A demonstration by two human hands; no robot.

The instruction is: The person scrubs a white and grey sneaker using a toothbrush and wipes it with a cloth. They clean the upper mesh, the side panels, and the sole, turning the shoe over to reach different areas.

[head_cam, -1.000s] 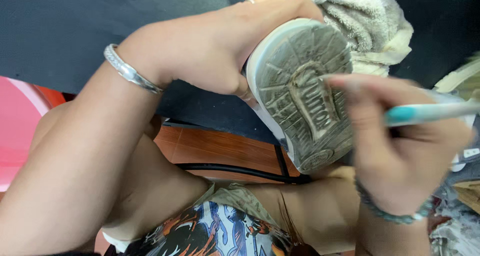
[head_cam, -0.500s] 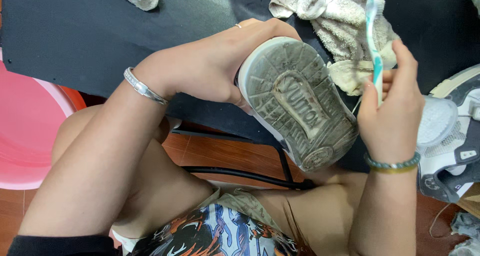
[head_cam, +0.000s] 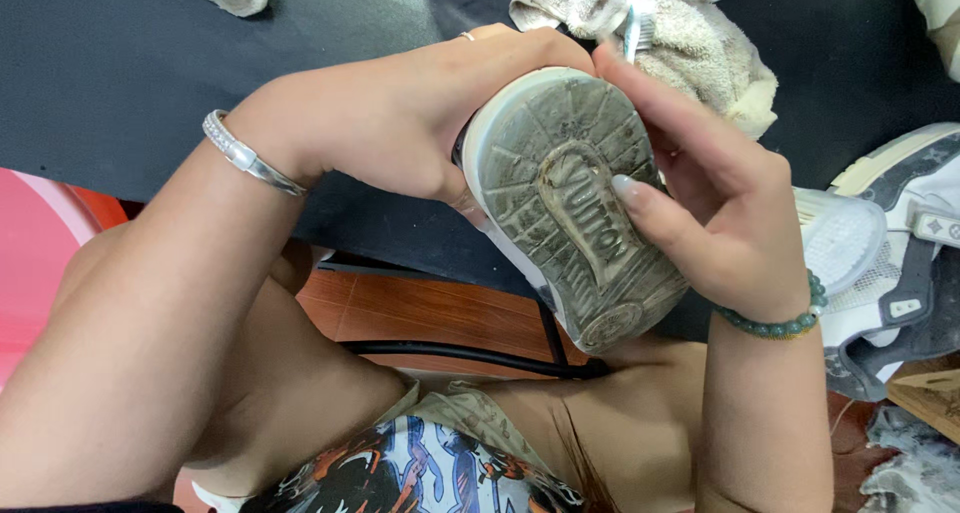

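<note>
While the left hand (head_cam: 400, 123) clasped the shoe (head_cam: 575, 203) sole-up above the desk (head_cam: 120, 53), the right hand (head_cam: 720, 223) pinched a toothbrush (head_cam: 632, 35) loosely; it could have slipped onto the towel (head_cam: 690, 43) behind the shoe.

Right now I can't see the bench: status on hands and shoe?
Left hand grips shoe, dirty sole up. Right hand on sole, holding toothbrush. Nothing blocking.

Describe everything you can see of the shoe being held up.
The shoe is held sole-up above the dark table. Its grey rubber sole looks dirty, with a raised tread pattern and a pale rim; little of the upper shows. The left hand grips its far side, and the right hand rests its thumb on the tread.
</note>
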